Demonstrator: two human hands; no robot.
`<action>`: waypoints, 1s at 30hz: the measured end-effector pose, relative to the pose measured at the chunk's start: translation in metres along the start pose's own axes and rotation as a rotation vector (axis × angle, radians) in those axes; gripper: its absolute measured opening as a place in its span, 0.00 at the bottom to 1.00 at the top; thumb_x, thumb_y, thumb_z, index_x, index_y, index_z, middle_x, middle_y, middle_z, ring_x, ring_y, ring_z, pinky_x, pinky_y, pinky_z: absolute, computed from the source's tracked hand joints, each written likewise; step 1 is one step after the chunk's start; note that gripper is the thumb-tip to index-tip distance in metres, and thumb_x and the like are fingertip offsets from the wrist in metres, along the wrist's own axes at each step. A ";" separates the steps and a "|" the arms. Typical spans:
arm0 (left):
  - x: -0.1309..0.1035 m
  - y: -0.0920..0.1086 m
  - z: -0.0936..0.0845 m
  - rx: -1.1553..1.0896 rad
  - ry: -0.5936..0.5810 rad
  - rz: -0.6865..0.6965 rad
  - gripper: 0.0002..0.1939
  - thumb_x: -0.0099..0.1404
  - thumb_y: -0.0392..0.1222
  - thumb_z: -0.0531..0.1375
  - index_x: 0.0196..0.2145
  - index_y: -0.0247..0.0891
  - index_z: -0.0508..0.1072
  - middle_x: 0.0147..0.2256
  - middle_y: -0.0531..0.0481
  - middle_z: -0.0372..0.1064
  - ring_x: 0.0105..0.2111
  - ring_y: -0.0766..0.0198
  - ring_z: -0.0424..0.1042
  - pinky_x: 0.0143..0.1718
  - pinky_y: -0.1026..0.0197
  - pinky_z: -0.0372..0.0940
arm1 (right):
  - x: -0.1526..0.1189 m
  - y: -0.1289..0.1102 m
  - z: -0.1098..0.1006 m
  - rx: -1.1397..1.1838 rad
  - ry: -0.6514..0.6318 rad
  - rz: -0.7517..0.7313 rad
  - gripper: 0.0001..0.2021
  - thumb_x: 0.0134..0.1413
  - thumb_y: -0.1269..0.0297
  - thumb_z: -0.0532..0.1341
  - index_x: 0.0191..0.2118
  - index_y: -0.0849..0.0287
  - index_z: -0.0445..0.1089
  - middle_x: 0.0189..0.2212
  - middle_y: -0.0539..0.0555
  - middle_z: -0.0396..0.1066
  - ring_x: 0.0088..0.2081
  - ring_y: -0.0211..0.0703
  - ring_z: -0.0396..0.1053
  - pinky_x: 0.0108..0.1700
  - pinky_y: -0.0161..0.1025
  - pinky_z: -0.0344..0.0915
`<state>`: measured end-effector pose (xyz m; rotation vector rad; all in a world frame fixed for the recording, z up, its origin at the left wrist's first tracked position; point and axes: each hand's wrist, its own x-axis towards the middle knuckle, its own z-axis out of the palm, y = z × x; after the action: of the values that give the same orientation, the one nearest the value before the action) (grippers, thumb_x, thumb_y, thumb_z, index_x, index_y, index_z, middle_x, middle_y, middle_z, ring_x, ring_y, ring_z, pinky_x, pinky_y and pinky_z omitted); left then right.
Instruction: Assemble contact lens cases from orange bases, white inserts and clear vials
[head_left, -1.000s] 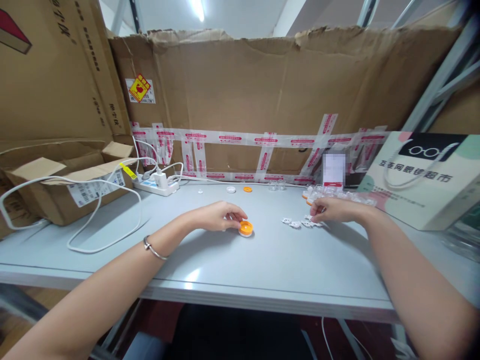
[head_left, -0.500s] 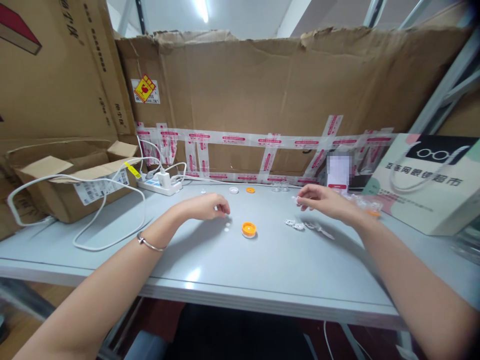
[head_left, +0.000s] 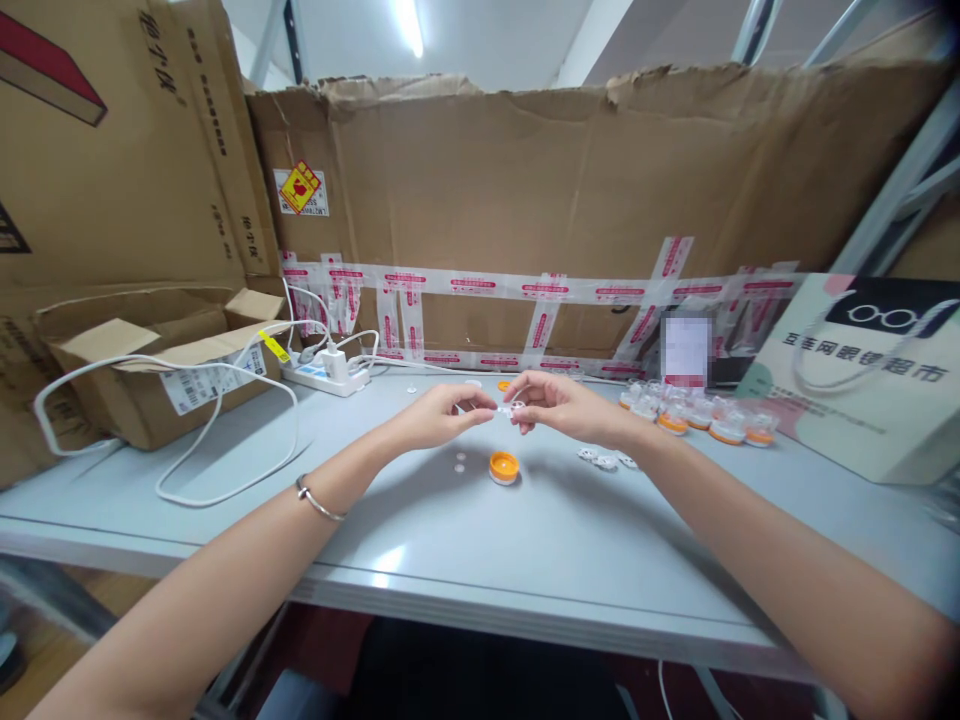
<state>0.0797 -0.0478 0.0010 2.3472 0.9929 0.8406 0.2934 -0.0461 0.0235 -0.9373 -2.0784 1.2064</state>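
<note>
Over the middle of the table, the fingertips of my two hands meet. My right hand (head_left: 559, 405) pinches a small white openwork plastic part (head_left: 517, 406). My left hand (head_left: 442, 415) is closed at thumb and forefinger on a tiny white piece (head_left: 501, 410) against that part; its exact shape is too small to tell. Below them stands a round orange cap (head_left: 504, 466) with a white base. To its left lie small white discs (head_left: 460, 468). Several similar white openwork parts (head_left: 604, 461) lie in a row, partly behind my right forearm.
Clear-and-orange round containers (head_left: 712, 420) cluster at the right, by a paper bag (head_left: 862, 380) and a phone-like screen (head_left: 686, 350). A power strip (head_left: 330, 372), looped white cable (head_left: 225, 500) and open carton (head_left: 150, 370) occupy the left. Large cardboard (head_left: 480, 200) closes off the back.
My right hand has moved left from the right side, bringing the white part to the centre. My left hand has moved right to meet it. The round containers at right are now uncovered.
</note>
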 end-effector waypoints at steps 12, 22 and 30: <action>0.001 0.011 0.014 -0.276 0.025 -0.137 0.09 0.55 0.42 0.61 0.30 0.32 0.74 0.27 0.48 0.71 0.27 0.69 0.68 0.28 0.67 0.62 | -0.005 0.005 0.013 -0.055 0.123 -0.037 0.10 0.47 0.59 0.62 0.34 0.58 0.67 0.22 0.48 0.70 0.25 0.36 0.67 0.32 0.38 0.64; 0.002 0.004 0.015 -0.185 0.087 -0.151 0.12 0.56 0.46 0.59 0.28 0.33 0.71 0.27 0.49 0.70 0.27 0.68 0.68 0.28 0.65 0.62 | -0.041 0.018 -0.064 -0.699 0.033 0.375 0.12 0.35 0.56 0.66 0.28 0.56 0.71 0.28 0.53 0.72 0.31 0.48 0.69 0.31 0.40 0.62; 0.001 0.003 0.018 -0.084 0.080 -0.111 0.13 0.57 0.48 0.59 0.29 0.33 0.72 0.27 0.50 0.71 0.27 0.67 0.68 0.29 0.65 0.62 | -0.034 0.045 -0.062 -0.663 -0.063 0.477 0.11 0.34 0.56 0.65 0.25 0.57 0.69 0.22 0.51 0.72 0.25 0.42 0.66 0.25 0.36 0.57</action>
<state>0.0941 -0.0517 -0.0091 2.1821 1.0878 0.9203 0.3731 -0.0262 0.0069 -1.7916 -2.4365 0.7395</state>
